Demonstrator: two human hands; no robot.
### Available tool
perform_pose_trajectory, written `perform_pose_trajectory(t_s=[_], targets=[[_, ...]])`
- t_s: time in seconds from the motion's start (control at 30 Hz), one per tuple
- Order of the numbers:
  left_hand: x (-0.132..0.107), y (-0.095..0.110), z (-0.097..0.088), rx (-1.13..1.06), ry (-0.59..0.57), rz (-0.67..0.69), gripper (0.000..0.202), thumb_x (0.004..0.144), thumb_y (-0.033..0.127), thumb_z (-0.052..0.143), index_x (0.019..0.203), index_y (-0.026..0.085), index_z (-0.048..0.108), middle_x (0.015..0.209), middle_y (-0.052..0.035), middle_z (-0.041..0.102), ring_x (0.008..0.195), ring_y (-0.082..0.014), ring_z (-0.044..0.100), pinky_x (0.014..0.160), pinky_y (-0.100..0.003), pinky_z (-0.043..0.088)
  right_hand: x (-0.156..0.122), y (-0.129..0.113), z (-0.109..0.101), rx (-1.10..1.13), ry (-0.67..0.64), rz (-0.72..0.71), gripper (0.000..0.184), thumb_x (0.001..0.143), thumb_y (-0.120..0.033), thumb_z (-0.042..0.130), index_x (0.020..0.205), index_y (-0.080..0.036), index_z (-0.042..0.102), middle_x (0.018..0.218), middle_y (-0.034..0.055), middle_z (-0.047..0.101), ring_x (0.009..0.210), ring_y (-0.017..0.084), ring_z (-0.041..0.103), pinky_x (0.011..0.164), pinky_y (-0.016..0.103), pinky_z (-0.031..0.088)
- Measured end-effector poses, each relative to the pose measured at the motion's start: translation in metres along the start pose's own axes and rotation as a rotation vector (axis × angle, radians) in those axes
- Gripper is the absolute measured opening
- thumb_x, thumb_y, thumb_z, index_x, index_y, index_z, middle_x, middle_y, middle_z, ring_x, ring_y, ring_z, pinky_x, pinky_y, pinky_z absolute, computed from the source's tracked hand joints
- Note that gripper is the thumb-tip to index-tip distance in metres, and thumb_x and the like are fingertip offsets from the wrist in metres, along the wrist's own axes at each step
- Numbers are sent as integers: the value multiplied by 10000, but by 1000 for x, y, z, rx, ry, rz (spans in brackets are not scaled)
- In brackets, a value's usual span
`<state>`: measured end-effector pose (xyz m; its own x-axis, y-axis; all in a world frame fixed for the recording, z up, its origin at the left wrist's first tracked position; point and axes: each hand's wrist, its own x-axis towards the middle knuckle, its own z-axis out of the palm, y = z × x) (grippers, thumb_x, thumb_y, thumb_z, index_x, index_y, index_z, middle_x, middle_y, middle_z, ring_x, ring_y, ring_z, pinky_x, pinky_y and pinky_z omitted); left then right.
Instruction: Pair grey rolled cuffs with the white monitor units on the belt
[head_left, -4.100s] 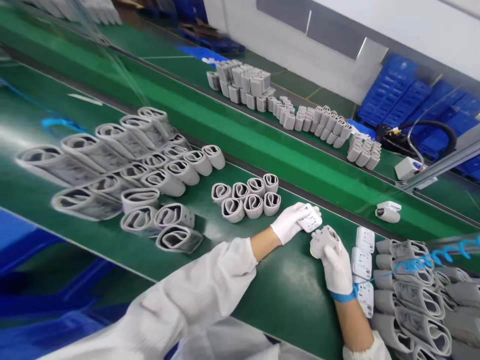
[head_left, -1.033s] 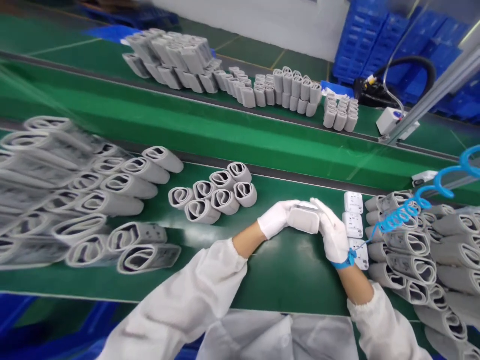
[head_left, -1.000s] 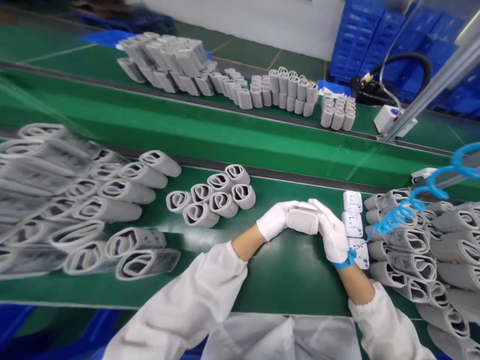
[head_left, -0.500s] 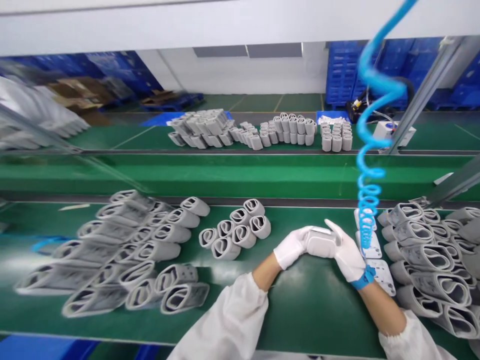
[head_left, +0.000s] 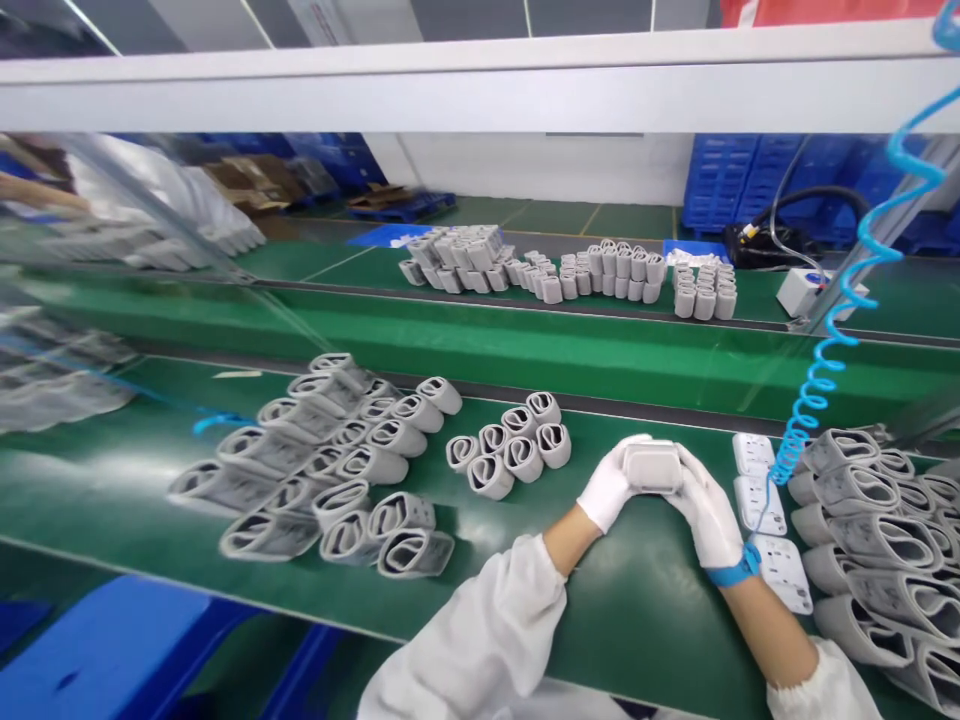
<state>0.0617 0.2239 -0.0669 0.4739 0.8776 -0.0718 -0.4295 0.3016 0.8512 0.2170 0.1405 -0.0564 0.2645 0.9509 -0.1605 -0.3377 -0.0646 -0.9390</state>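
Grey roll (head_left: 652, 470) is between the two gloved hands, over the far part of the green desk (head_left: 637, 610), right of centre. Long axis runs left to right, close to level; a broad, rounded face points to the near side, a pale edge along its top. Clearance from the desk: cannot tell.

Left hand (head_left: 609, 487): grip clamped on the roll's left end. Right hand (head_left: 705, 510): grip clamped on its right end, fingers angled far and left. Blue wristband (head_left: 733, 567) on the right wrist.

Right of the right hand: three white devices (head_left: 759, 503) in a row from far to near, flat faces up, beside a blue coiled cord (head_left: 816, 390). Further right, larger rolls (head_left: 855, 530), packed together. Left of the left hand, well apart: seven small rolls (head_left: 491, 480), open ends visible.
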Motion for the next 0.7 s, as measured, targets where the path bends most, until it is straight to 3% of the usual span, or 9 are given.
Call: perform_pose_trajectory(t_s=[0.07, 0.13, 0.2, 0.27, 0.33, 0.43, 0.5, 0.57, 0.7], targets=[[0, -5, -4, -52, 47, 35, 932, 779, 630, 950, 1549, 228, 612, 1529, -196, 693, 1418, -433, 665, 1242, -638, 489, -2, 0, 6, 102, -37, 62, 797, 861, -582, 928, 1557, -298, 661, 1645, 111, 621, 1501, 396, 616, 1180, 579, 609], [-3, -5, -7, 56, 26, 75, 980, 823, 568, 934, 1652, 270, 505, 1675, -190, 565, 1535, -422, 567, 1320, -626, 411, -2, 0, 9, 129, -40, 96, 870, 787, -517, 1001, 1554, -306, 648, 1615, 120, 642, 1411, 380, 683, 1055, 512, 688], [-7, 1, -9, 300, -74, 127, 899, 871, 504, 900, 1658, 297, 516, 1806, -158, 387, 1655, -410, 414, 1391, -597, 306, 0, 1, 7, 122, -4, 112, 883, 730, -484, 1041, 1505, -283, 668, 1483, 134, 724, 1194, 340, 778, 850, 417, 735], [-11, 11, -10, 502, -182, 191, 829, 869, 477, 901, 1611, 288, 582, 1856, -146, 269, 1715, -425, 282, 1416, -603, 237, 3, 1, 3, 124, 13, 126, 853, 694, -492, 1057, 1425, -237, 697, 1219, 123, 808, 884, 263, 790, 637, 326, 690], [-13, 22, -9, 562, -259, 242, 865, 799, 462, 968, 1567, 267, 622, 1842, -169, 281, 1714, -454, 262, 1409, -624, 231, 4, 1, 0, 129, -20, 139, 796, 673, -513, 1060, 1326, -200, 731, 937, 71, 792, 664, 190, 702, 517, 272, 609], [-12, 33, -9, 457, -349, 189, 1004, 684, 397, 1057, 1566, 264, 596, 1702, -189, 498, 1578, -451, 496, 1327, -614, 389, 0, -1, 0, 107, -118, 170, 628, 698, -527, 1045, 1136, -168, 776, 750, 22, 701, 576, 145, 618, 484, 242, 550], [-9, 36, -9, 416, -348, 120, 1023, 653, 328, 1065, 1558, 262, 592, 1536, -165, 649, 1428, -413, 638, 1243, -585, 484, -3, -4, 2, 101, -154, 185, 542, 756, -503, 1022, 1109, -166, 787, 756, 23, 693, 601, 142, 625, 492, 225, 538], [-5, 36, -9, 462, -278, 110, 1003, 628, 297, 1065, 1527, 253, 623, 1430, -142, 699, 1352, -392, 677, 1216, -577, 502, -6, -7, 5, 112, -145, 206, 548, 793, -472, 1008, 1199, -176, 790, 828, 41, 734, 649, 150, 664, 530, 225, 573], [3, 33, -11, 615, -179, 202, 1150, 511, 362, 1122, 1547, 248, 638, 1470, -149, 624, 1382, -404, 640, 1253, -570, 480, -4, -9, 7, 150, -45, 231, 714, 758, -411, 1031, 1393, -254, 746, 1322, 107, 794, 968, 238, 806, 783, 335, 724]])
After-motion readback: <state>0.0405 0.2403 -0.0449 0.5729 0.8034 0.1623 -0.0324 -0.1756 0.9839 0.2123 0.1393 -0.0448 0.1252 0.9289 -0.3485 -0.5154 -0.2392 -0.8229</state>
